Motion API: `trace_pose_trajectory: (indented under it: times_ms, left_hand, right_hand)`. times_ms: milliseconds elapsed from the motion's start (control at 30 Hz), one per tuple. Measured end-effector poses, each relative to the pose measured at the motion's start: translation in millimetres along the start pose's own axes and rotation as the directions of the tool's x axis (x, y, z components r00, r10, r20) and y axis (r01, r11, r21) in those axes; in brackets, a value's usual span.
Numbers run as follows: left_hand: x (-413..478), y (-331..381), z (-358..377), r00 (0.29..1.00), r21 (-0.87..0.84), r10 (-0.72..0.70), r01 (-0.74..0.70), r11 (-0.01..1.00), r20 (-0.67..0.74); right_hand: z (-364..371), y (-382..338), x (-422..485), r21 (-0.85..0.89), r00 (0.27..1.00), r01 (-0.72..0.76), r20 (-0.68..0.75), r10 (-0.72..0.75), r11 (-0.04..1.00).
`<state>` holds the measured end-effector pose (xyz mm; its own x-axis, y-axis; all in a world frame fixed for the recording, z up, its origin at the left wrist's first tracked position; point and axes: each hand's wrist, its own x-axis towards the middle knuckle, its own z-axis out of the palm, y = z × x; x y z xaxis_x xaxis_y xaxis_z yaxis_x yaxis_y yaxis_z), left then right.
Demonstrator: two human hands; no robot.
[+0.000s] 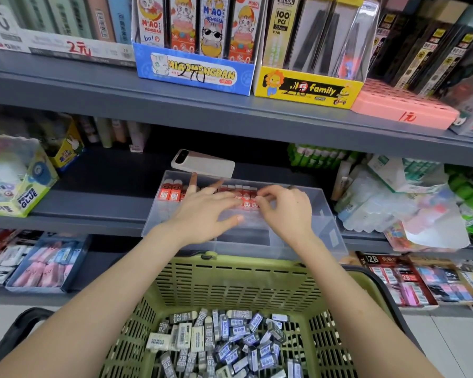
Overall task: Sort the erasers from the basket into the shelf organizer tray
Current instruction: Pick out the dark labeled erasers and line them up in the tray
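Observation:
A clear plastic organizer tray (328,236) sits on the middle shelf. A row of red-sleeved erasers (170,192) stands along its back wall. My left hand (205,211) lies flat over the row with fingers spread, holding nothing. My right hand (286,207) pinches a red eraser (248,199) at the right end of the row with its fingertips. Below, a green slatted basket (230,279) holds several loose grey, white and blue 2B erasers (224,342).
A white phone (204,164) lies on the shelf behind the tray. A glue box (19,186) stands at left, plastic-wrapped packs (388,203) at right. Boxes of stationery fill the upper shelf (194,75). More eraser boxes (47,263) line the lower shelf.

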<state>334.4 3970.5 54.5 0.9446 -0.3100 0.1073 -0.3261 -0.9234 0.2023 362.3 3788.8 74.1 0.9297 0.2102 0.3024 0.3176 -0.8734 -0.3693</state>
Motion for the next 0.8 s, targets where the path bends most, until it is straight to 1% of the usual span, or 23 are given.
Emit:
trace_pose_trajectory:
  times_ms: [67,100,133,167,200,233,267,300,333,367,400,433,467,500,533,567,600,633,667,733,800]
  left_hand:
    - [-8.6,1.7,-7.0,0.999,-0.016,-0.002,0.001,1.0,-0.043]
    - [-15.7,3.2,-10.0,0.995,-0.042,0.005,-0.009,0.999,-0.095]
    - [-24.1,5.0,-12.9,0.985,-0.079,0.017,-0.031,0.996,-0.171]
    - [-34.4,7.6,-15.2,0.965,-0.122,0.027,-0.061,0.991,-0.262]
    - [-47.0,11.3,-16.6,0.93,-0.163,0.027,-0.093,0.982,-0.367]
    - [-60.5,15.8,-17.1,0.875,-0.203,0.009,-0.122,0.972,-0.483]
    - [-74.5,21.0,-15.7,0.807,-0.243,-0.029,-0.144,0.959,-0.59]
    - [-88.3,27.3,-13.2,0.751,-0.287,-0.075,-0.157,0.945,-0.657]
    - [-101.5,33.9,-8.5,0.726,-0.327,-0.108,-0.167,0.93,-0.679]
    - [-112.9,40.8,-2.0,0.736,-0.348,-0.119,-0.166,0.923,-0.667]
    - [-121.7,45.9,7.5,0.783,-0.348,-0.112,-0.139,0.927,-0.612]
    - [-127.4,49.3,18.5,0.859,-0.337,-0.108,-0.078,0.938,-0.501]
    - [-131.0,50.8,30.2,0.932,-0.32,-0.134,0.02,0.947,-0.338]
    - [-133.6,50.6,43.1,0.971,-0.294,-0.182,0.131,0.947,-0.152]
    - [-135.5,48.5,58.0,0.971,-0.278,-0.239,0.232,0.932,0.012]
    - [-136.3,45.7,71.8,0.947,-0.272,-0.287,0.317,0.908,0.146]
    - [-135.7,44.2,84.3,0.918,-0.266,-0.311,0.372,0.889,0.246]
    - [-134.9,44.5,96.5,0.897,-0.255,-0.309,0.394,0.883,0.315]
    - [-133.1,45.7,107.9,0.884,-0.241,-0.289,0.391,0.888,0.368]
    - [-130.9,51.7,128.3,0.869,-0.249,-0.242,0.372,0.894,0.431]
    - [-133.0,64.2,144.8,0.878,-0.3,-0.257,0.392,0.869,0.403]
  right_hand:
    - [-8.9,-2.3,-22.8,0.049,0.98,0.149,-0.143,-0.141,0.988]
    - [-12.0,-3.3,-37.8,0.098,0.948,0.246,-0.233,-0.218,0.964]
    - [-12.9,-2.7,-54.2,0.151,0.907,0.34,-0.314,-0.281,0.928]
    - [-11.2,-0.4,-72.2,0.2,0.873,0.414,-0.363,-0.326,0.888]
    - [-6.2,3.4,-90.9,0.242,0.859,0.459,-0.366,-0.358,0.855]
    - [1.2,8.5,-108.8,0.269,0.862,0.48,-0.32,-0.392,0.835]
    - [11.1,15.7,-125.0,0.283,0.876,0.477,-0.226,-0.426,0.832]
    - [23.5,25.1,-139.5,0.28,0.893,0.446,-0.085,-0.441,0.85]
    - [36.9,35.4,-151.5,0.256,0.905,0.381,0.094,-0.416,0.888]
    - [48.8,45.7,-161.1,0.203,0.9,0.291,0.272,-0.339,0.935]
    - [59.5,57.3,-169.6,0.13,0.887,0.199,0.396,-0.235,0.971]
    - [68.5,69.4,-176.1,0.059,0.888,0.107,0.443,-0.122,0.992]
    - [74.6,80.7,-180.8,0.011,0.897,-0.005,0.443,0.0,1.0]
    - [78.0,90.3,-185.9,-0.01,0.894,-0.132,0.431,0.123,0.991]
    - [80.8,98.5,-191.2,-0.01,0.869,-0.261,0.434,0.24,0.965]
    - [83.8,105.0,-195.7,0.0,0.822,-0.372,0.465,0.329,0.928]
    - [86.4,108.6,-199.4,0.024,0.764,-0.461,0.519,0.383,0.887]
    - [88.4,110.4,-203.1,0.053,0.718,-0.516,0.572,0.398,0.855]
    - [90.6,111.7,-205.9,0.072,0.697,-0.533,0.602,0.39,0.843]
    - [93.3,113.9,-207.7,0.079,0.706,-0.512,0.606,0.366,0.856]
    - [94.4,113.4,-207.4,0.079,0.723,-0.478,0.6,0.341,0.875]
